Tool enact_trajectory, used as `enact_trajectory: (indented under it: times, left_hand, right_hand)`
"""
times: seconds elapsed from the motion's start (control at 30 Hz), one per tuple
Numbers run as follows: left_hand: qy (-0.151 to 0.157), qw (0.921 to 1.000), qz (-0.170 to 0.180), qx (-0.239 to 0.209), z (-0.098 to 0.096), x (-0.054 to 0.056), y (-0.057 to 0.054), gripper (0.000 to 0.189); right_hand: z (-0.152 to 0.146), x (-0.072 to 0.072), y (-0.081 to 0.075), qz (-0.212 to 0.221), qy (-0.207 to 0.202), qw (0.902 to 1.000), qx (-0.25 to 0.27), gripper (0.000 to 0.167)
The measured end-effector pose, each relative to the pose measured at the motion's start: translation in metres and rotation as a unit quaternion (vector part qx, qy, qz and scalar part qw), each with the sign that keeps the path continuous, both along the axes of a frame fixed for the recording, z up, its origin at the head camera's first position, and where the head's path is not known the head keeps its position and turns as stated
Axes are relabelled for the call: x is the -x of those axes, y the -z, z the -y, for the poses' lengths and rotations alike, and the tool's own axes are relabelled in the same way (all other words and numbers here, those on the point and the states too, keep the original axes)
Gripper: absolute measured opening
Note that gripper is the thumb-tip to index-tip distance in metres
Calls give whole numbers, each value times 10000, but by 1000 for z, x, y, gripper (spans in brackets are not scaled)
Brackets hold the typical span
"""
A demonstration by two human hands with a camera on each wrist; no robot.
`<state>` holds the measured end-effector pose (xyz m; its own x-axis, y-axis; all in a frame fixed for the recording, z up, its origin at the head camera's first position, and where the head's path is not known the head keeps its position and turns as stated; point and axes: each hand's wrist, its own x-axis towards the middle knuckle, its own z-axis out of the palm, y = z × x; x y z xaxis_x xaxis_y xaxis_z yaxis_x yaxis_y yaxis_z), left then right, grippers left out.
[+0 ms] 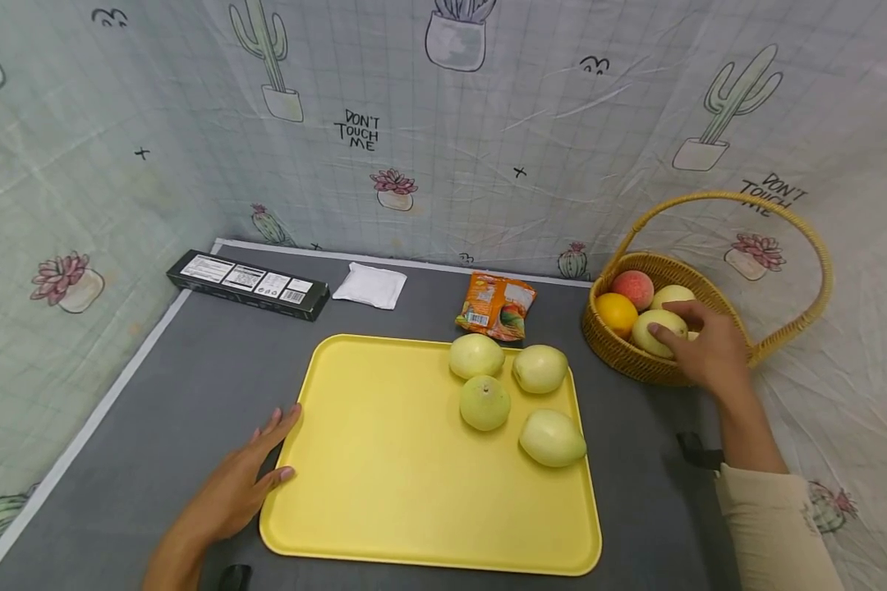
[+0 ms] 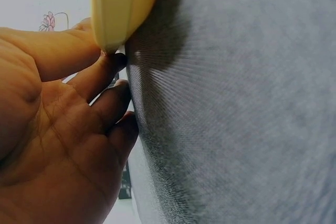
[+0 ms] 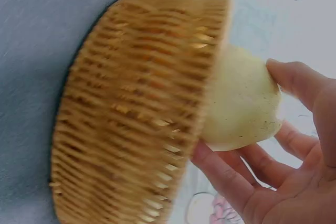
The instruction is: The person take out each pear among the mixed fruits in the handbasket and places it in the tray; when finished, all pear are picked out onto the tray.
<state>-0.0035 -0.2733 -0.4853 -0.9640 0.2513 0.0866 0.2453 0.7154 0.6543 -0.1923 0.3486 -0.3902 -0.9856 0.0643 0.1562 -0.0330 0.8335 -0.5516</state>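
Note:
My right hand (image 1: 710,345) reaches into a wicker basket (image 1: 636,361) and holds a pale green, rounded fruit (image 1: 658,332) between thumb and fingers. In the right wrist view that fruit (image 3: 241,100) bulges above the basket's rim, with fingers curved around its far side. Beside it in the basket lie a reddish peach (image 1: 633,289), an orange (image 1: 617,313) and another pale fruit (image 1: 673,295). My left hand (image 1: 232,492) touches the left edge of a yellow tray (image 1: 369,460), fingers loosely extended. Several similar pale green fruits (image 1: 484,402) rest on the tray's right half.
Behind the tray are a long black box (image 1: 247,283), a white packet (image 1: 371,286) and an orange snack bag (image 1: 497,305). The basket's tall handle (image 1: 820,246) arches above it on the right. A cactus-printed cloth (image 1: 443,148) hangs along the back and sides of the grey table (image 1: 155,427).

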Motion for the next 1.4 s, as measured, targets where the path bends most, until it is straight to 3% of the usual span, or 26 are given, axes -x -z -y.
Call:
enact_trajectory:
  times: [0.33, 0.57, 0.97, 1.4]
  left_hand:
    - [-32, 10000, -35, 28, -1, 0, -1, 87]
    - [-29, 9998, -156, 78, 0, 0, 2, 87]
    - [-46, 9998, -159, 54, 0, -1, 1, 87]
    - [-46, 9999, -78, 51, 0, -2, 1, 87]
  right_hand:
    - [33, -18, -25, -737, -120, 9972, 56, 47]
    - [61, -29, -38, -1025, -485, 9934, 145, 46]
    - [111, -40, -50, -955, -1369, 9849, 466, 43]
    - [166, -38, -59, -567, -2181, 9728, 529, 45]
